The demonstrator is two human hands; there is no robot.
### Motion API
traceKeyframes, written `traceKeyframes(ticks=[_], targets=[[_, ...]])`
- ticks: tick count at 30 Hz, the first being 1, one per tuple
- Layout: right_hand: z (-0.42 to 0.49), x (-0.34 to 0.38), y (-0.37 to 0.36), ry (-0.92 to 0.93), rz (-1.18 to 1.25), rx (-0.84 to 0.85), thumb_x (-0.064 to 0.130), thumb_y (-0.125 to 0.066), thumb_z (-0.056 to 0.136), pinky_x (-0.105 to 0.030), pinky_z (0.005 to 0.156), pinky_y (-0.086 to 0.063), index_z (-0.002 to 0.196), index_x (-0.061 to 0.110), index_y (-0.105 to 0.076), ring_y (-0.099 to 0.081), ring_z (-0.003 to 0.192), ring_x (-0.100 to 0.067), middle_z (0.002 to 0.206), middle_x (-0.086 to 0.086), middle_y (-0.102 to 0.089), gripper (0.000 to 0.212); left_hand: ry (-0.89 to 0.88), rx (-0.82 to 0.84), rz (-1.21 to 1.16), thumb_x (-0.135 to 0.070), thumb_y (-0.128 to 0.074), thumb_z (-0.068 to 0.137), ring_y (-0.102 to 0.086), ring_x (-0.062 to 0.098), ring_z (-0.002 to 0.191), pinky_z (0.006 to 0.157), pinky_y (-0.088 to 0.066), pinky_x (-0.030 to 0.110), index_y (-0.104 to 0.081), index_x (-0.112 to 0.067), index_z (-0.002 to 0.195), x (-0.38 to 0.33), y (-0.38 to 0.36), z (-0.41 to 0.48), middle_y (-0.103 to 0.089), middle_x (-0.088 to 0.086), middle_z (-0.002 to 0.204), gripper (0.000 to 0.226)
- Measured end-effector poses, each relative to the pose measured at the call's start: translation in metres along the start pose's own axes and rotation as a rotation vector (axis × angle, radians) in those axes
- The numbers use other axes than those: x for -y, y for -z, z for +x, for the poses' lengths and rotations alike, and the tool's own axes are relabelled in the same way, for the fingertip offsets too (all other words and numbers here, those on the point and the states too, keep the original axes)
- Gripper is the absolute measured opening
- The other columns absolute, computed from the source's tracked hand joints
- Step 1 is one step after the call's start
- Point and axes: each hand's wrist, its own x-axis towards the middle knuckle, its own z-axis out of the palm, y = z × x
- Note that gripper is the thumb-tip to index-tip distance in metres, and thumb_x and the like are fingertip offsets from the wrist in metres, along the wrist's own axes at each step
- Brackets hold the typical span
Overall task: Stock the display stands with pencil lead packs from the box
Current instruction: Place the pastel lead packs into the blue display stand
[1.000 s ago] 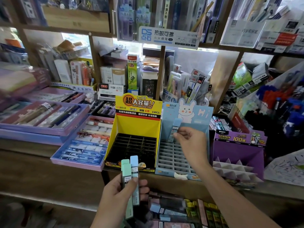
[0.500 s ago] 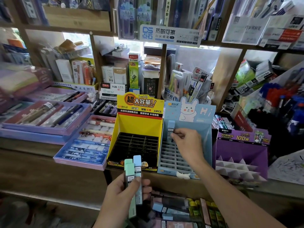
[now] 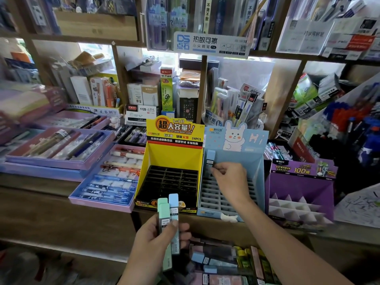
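My right hand (image 3: 231,179) pinches a light blue lead pack (image 3: 210,158) that stands upright at the back left corner of the blue rabbit display stand (image 3: 255,161), over its slotted grid. My left hand (image 3: 156,241) grips a small bunch of lead packs (image 3: 168,214), green and light blue, held upright in front of the shelf edge. The yellow display stand (image 3: 174,155) beside the blue one shows a black grid with no packs in it. Below, at the bottom of the view, the box of lead packs (image 3: 224,262) holds several in blue, pink, dark and green.
A purple stand (image 3: 300,182) with white dividers sits to the right of the blue one. Purple trays of pens (image 3: 61,149) lie to the left on the wooden shelf (image 3: 41,202). Shelves behind and above are crowded with stationery.
My right hand has carried the blue pack left and down to the back left corner of the blue stand. My left hand keeps holding its bunch in about the same place.
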Motion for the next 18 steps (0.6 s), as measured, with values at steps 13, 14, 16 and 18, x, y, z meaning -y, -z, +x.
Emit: traceKeyframes(ticks=[13,14,16,18], targets=[[-0.068,0.030,0.034,-0.043,0.324,0.403,0.023,-0.074,0.094,-0.018,0.069,-0.058,0.096,0.026,-0.079,-0.074,0.076,-0.008,0.087,0.008,-0.078,0.006,-0.065,0.062,0.130,-0.009,-0.067,0.094,-0.076,0.024,0.075,0.059,-0.057,0.022,-0.079,-0.019,0.105,-0.001,-0.002,-0.003,-0.077,0.019,0.089,0.019],[-0.070,0.031,0.033,-0.065,0.325,0.454,0.027,-0.075,0.093,-0.017,0.068,-0.057,0.095,0.026,-0.079,-0.074,0.074,-0.009,0.087,0.006,-0.079,0.005,-0.069,0.069,0.131,-0.008,-0.067,0.094,-0.076,0.024,0.075,0.059,-0.057,0.022,-0.079,-0.018,0.106,0.000,-0.002,-0.003,-0.077,0.019,0.089,0.019],[-0.076,0.032,0.030,-0.088,0.296,0.535,0.033,-0.076,0.091,-0.016,0.065,-0.055,0.095,0.025,-0.079,-0.074,0.073,-0.010,0.086,0.005,-0.079,0.010,-0.076,0.079,0.122,-0.006,-0.067,0.093,-0.076,0.024,0.074,0.060,-0.058,0.023,-0.079,-0.018,0.106,0.000,-0.004,-0.002,-0.077,0.021,0.089,0.021],[-0.080,0.034,0.026,-0.098,0.262,0.580,0.034,-0.078,0.089,-0.014,0.062,-0.053,0.094,0.023,-0.080,-0.074,0.071,-0.010,0.085,0.003,-0.080,0.012,-0.088,0.093,0.129,-0.006,-0.068,0.092,-0.076,0.022,0.077,0.063,-0.058,0.022,-0.080,-0.019,0.105,0.001,-0.005,-0.002,-0.077,0.021,0.092,0.022]])
